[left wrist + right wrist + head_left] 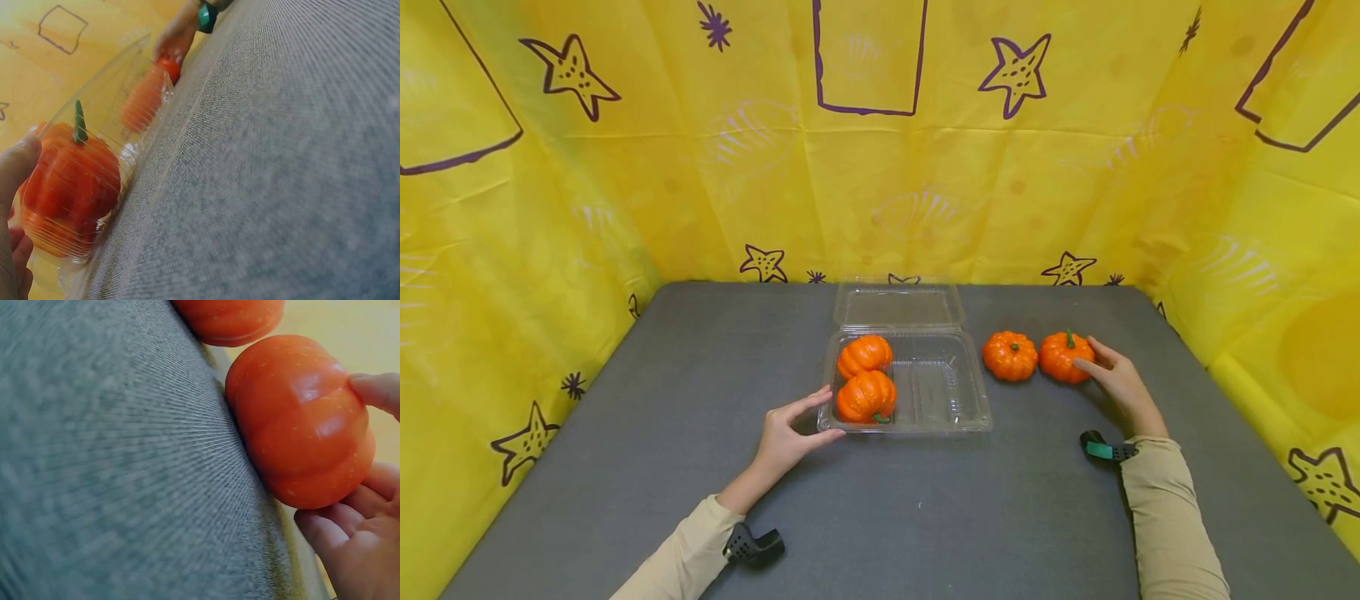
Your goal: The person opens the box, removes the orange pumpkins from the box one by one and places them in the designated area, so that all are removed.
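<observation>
A clear plastic clamshell container [936, 425] lies on the table with its lid raised at the back. Two small orange pumpkins, one in front [867, 395] and one behind [865, 356], sit in its left part. My left hand [790, 433] holds the container's front left corner between thumb and fingers. Farther right, my right hand [1123, 385] grips an orange pumpkin with a green stem [1063, 358], thumb and fingers on opposite sides of it. This pumpkin [300, 425] appears to rest on the table. Another pumpkin [1010, 357] stands just left of it, beside the container.
The grey table [925, 517] reaches back to a yellow cloth [917, 192] printed with starfish and fish. That cloth also hangs along both sides. The upright lid [898, 304] stands near the back edge. A black wrist mount [756, 546] shows at my left sleeve.
</observation>
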Demonstrator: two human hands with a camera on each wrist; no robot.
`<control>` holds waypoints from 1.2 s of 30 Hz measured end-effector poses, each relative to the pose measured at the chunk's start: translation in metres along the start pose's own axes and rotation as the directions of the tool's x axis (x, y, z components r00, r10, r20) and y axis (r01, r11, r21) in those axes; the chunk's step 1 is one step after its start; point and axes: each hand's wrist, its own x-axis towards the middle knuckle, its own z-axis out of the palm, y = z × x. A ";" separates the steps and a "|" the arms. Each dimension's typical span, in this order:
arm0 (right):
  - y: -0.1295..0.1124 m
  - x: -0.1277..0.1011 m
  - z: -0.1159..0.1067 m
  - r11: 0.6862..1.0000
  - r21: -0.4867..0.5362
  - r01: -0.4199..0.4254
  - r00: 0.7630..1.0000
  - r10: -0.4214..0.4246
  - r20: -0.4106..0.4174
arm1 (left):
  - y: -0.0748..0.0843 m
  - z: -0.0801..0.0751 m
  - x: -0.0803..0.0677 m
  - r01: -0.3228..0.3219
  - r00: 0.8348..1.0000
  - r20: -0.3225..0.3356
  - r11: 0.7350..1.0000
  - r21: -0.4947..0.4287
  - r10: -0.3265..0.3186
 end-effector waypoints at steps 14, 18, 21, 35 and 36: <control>-0.013 -0.001 0.000 0.995 0.031 0.090 0.989 -0.086 -0.120 | -0.001 -0.001 0.000 -0.026 1.000 0.001 1.000 -0.007 0.026; -0.022 -0.003 0.001 0.990 0.020 0.139 0.978 -0.134 -0.161 | -0.002 0.000 -0.001 -0.031 1.000 -0.001 0.999 -0.011 0.031; -0.032 -0.003 0.004 0.982 0.007 0.188 0.967 -0.184 -0.176 | -0.002 0.001 -0.002 -0.022 1.000 0.000 1.000 -0.020 0.022; -0.123 -0.029 0.049 0.774 -0.131 0.619 0.764 -0.633 -0.125 | 0.001 0.000 -0.001 -0.006 1.000 0.000 1.000 0.005 0.006; -0.127 -0.031 0.052 0.755 -0.111 0.647 0.745 -0.656 -0.120 | 0.001 0.000 -0.001 -0.005 1.000 0.001 1.000 0.008 0.005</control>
